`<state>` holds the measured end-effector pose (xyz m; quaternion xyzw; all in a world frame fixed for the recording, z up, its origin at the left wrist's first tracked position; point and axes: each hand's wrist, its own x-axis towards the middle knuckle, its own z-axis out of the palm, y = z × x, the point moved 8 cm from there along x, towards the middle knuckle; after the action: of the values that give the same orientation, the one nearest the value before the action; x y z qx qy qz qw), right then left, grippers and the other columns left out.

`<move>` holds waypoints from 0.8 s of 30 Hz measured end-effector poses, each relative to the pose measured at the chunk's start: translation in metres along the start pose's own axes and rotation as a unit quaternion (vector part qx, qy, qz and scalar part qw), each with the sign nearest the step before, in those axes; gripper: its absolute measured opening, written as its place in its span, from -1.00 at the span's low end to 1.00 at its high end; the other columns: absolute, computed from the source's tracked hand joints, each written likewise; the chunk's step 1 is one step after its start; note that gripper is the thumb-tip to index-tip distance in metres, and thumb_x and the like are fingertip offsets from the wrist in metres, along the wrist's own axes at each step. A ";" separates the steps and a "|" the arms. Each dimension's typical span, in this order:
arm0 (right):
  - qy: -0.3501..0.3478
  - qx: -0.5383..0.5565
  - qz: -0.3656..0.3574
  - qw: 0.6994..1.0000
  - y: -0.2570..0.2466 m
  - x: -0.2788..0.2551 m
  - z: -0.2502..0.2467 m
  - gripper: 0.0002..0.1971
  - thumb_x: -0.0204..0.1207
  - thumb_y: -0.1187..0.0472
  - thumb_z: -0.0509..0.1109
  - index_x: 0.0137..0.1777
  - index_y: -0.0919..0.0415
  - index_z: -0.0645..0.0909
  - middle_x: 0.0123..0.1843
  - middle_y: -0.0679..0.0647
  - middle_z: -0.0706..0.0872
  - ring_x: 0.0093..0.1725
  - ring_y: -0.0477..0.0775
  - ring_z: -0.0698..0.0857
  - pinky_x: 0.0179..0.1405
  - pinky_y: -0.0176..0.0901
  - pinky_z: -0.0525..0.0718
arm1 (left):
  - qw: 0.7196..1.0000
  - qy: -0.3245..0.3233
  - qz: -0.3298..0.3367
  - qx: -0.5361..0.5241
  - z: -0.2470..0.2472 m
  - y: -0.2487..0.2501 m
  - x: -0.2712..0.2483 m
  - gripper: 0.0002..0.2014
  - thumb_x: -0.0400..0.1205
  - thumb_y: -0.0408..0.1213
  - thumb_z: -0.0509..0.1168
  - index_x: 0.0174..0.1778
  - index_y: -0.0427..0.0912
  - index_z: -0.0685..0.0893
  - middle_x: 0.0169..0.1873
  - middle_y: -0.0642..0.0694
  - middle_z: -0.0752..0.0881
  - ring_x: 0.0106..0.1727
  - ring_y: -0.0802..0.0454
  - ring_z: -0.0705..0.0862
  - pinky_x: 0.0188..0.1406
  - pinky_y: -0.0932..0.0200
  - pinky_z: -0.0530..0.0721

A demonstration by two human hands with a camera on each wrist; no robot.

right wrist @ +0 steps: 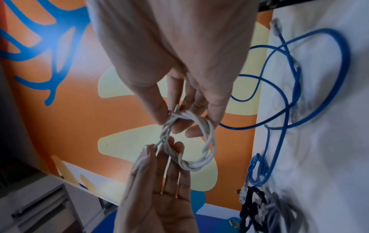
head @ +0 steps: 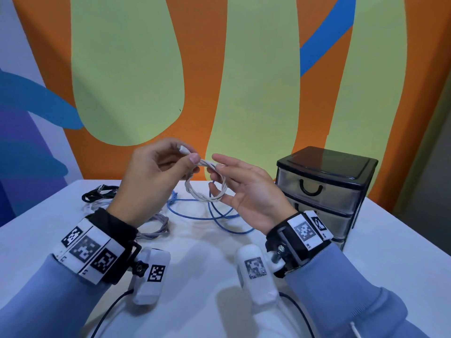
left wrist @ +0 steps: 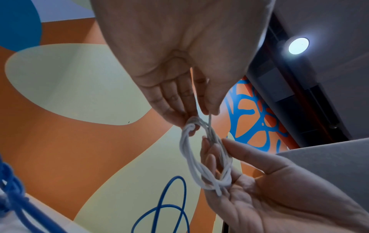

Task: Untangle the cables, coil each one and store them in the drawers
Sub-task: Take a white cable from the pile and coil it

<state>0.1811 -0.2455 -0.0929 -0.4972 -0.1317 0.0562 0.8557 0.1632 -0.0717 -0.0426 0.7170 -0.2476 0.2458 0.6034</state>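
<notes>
Seen from the head camera, the left hand pinches the top of a coiled white cable between thumb and fingers, its plug end poking out above the thumb, while the right hand grips the coil's other side, fingertips on the strands and the loop hanging between the two hands above the white table. A blue cable sprawls loose on the table under the hands, a black cable lies bunched at far left, and a grey cable sits coiled just beside the left wrist. A black-topped drawer unit stands at right, its drawers closed. From the left wrist, the left hand holds the white cable at the loop's top with curled fingertips; the right hand, palm up, cradles the loop's lower side with fingers hooked through it, and a blue cable arcs below. From the right wrist, the right hand pinches the white cable near a connector, the left hand meets the coil from below, and the blue cable loops across the table beside the black cable.
</notes>
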 end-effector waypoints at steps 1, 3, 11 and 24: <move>0.001 0.006 0.001 1.000 -0.001 0.000 -0.001 -0.68 0.64 0.46 0.46 0.38 0.37 0.73 0.02 0.21 0.75 -0.05 0.07 0.74 0.04 -0.05 0.75 | 1.000 0.001 -0.007 -0.010 -0.002 -0.002 0.000 -0.90 0.71 -0.39 0.49 0.06 -0.34 0.77 -0.15 -0.27 0.90 -0.07 -0.24 0.92 0.10 -0.19 0.89; 0.005 0.015 0.000 1.000 -0.003 0.000 -0.003 -0.65 0.62 0.47 0.47 0.40 0.35 0.72 0.00 0.17 0.74 -0.09 0.06 0.74 -0.02 -0.11 0.67 | 1.000 0.003 -0.016 -0.027 -0.002 -0.002 0.000 -0.87 0.70 -0.40 0.50 0.10 -0.35 0.72 -0.18 -0.27 0.90 -0.07 -0.24 0.93 0.04 -0.13 0.90; 0.010 0.067 -0.024 0.997 -0.005 0.000 -0.001 -0.63 0.62 0.45 0.48 0.41 0.51 0.67 0.00 0.17 0.78 -0.10 0.01 0.77 -0.01 -0.26 0.71 | 0.992 0.097 0.033 0.073 -0.018 -0.005 0.000 -0.85 0.63 -0.19 0.59 0.06 -0.14 0.92 0.08 -0.14 0.83 -0.06 0.07 0.87 0.09 -0.03 0.87; 0.033 0.096 -0.024 0.995 -0.005 0.000 -0.001 -0.79 0.62 0.43 0.50 0.22 0.42 0.71 -0.12 0.17 0.79 -0.16 0.02 0.72 -0.06 -0.30 0.79 | 0.984 -0.011 -0.005 0.180 0.001 -0.011 0.000 -0.92 0.62 -0.13 0.62 0.00 0.09 0.90 -0.10 0.14 0.88 -0.08 0.12 0.85 0.06 -0.12 0.83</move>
<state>0.1817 -0.2486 -0.0893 -0.4112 -0.1088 0.0314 0.9045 0.1701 -0.0714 -0.0507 0.8181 -0.2022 0.2754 0.4626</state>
